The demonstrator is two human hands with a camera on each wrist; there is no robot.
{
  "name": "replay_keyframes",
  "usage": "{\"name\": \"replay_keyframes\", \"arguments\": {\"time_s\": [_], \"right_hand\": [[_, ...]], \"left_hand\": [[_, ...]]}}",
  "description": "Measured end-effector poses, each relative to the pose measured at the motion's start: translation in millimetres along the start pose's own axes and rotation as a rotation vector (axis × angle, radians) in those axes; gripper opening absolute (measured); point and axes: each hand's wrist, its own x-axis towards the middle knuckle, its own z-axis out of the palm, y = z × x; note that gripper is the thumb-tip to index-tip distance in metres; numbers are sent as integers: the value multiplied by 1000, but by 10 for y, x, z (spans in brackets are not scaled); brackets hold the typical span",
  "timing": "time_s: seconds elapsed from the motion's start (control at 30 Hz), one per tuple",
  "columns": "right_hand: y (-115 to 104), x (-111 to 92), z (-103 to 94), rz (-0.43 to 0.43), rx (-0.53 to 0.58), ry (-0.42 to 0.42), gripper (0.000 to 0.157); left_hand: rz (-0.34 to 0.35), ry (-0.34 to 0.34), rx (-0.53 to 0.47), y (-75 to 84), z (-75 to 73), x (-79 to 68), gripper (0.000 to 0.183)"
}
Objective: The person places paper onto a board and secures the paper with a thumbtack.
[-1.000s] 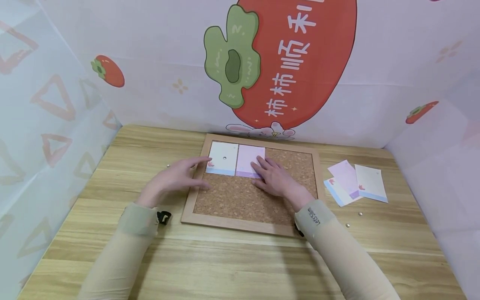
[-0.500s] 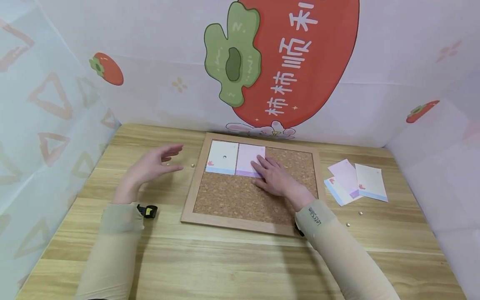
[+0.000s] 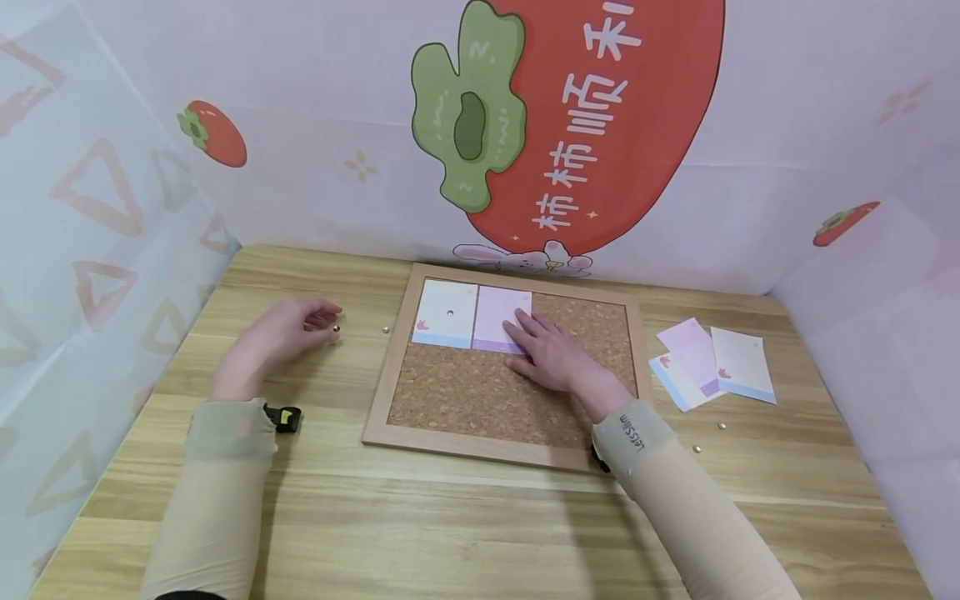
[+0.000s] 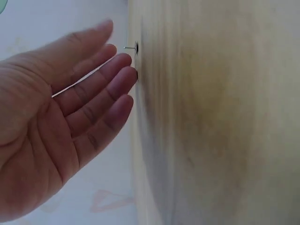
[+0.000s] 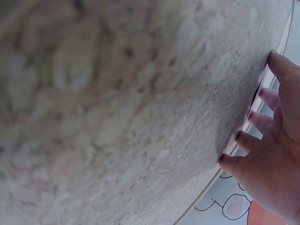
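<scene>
On a framed corkboard, my right hand lies with spread fingers over the right side of a purple note card. Its fingertips also touch the board in the right wrist view. Beside that card lies a white and blue note card with a thumbtack at its middle. My left hand hovers low over the table, left of the board, thumb and fingers apart and slightly bent. A silver thumbtack is at its fingertips. Another thumbtack sits closer to the frame; the left wrist view shows a thumbtack point up.
Right of the board, a purple card and two white and blue cards overlap on the wooden table. Two more thumbtacks lie in front of them. A printed cloth hangs behind the table.
My left hand has drawn back from above the white card, moved left off the board and come down by the thumbtack on the table. My right hand stays on the purple card.
</scene>
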Motion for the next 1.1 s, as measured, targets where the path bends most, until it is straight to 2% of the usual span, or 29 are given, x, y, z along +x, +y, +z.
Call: {"name": "replay_keyframes", "arguments": {"time_s": [0.13, 0.4, 0.57, 0.9, 1.1], "right_hand": [[3, -4, -3, 5, 6, -4, 71], [0, -21, -5, -3, 11, 1, 72], [0, -15, -4, -1, 12, -4, 72], [4, -4, 2, 4, 1, -5, 71], [5, -1, 7, 12, -2, -3, 71]], "left_hand": [[11, -9, 41, 2, 11, 27, 36], [51, 26, 124, 29, 2, -11, 28], [61, 42, 129, 32, 6, -19, 27], [36, 48, 191, 36, -2, 82, 19], [47, 32, 176, 5, -38, 139, 12]]}}
